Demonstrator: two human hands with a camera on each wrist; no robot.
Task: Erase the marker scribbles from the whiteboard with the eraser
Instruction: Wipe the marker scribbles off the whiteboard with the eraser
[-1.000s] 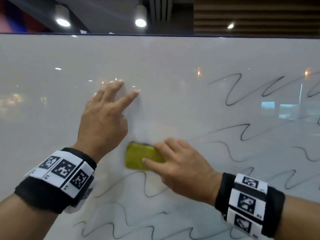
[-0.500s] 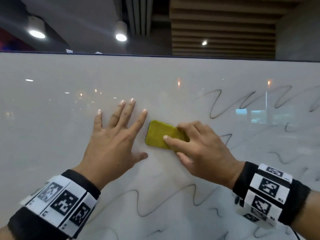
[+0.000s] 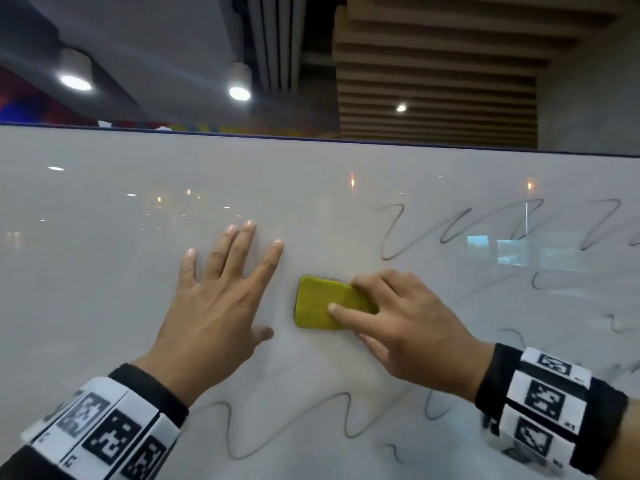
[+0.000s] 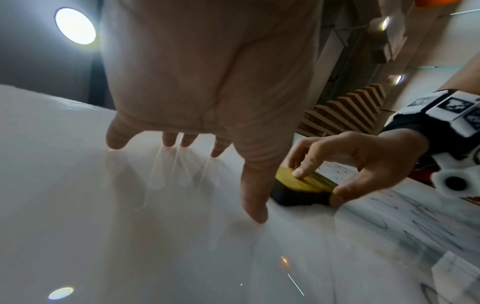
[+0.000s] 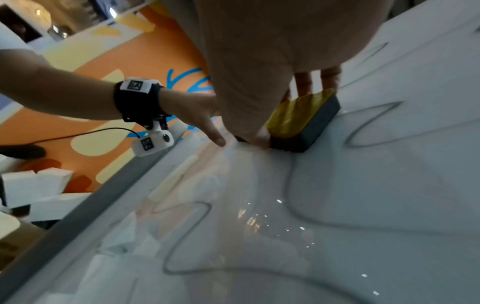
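Yellow-topped, dark-based eraser (image 3: 325, 303) sits flat against the whiteboard (image 3: 104, 271), just right of your left hand (image 3: 214, 306). Your right hand (image 3: 408, 327) grips it, fingers curled over the top and far edge, thumb at the near edge. Your left hand is spread flat, fingertips (image 4: 116, 142) pressing bare board and holding nothing. Black scribbles (image 3: 450, 226) run above right of the eraser and below both hands; the board to the left carries none.
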